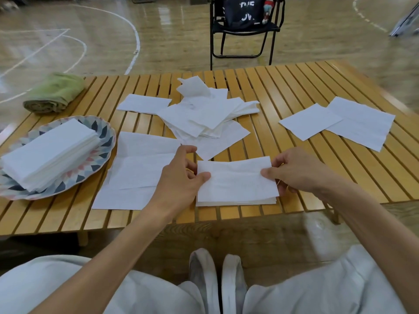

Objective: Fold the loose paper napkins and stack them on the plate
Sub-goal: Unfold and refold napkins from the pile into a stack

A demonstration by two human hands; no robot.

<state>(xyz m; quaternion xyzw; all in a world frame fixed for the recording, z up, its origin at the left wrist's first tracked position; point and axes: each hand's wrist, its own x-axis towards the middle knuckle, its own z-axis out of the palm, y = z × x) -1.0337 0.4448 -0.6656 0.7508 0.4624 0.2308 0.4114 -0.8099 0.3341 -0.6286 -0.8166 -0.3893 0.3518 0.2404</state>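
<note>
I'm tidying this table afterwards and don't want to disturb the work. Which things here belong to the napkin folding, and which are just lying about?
Part of the job:
folded napkin, pinched by left hand and right hand
loose napkins
plate
stack of folded napkins

Lying about:
green towel
black chair behind the table

Plain white paper napkins (204, 118) on a honey-yellow slatted wooden desk (294, 87), round plate (103, 134) with a rim pattern of navy, grey-blue and coral petals, rolled olive-green towel (54, 94), black-framed folding chair (244, 32), tan wooden floor (102, 37) with white painted lines, pale grey trousers (328, 284)
</note>
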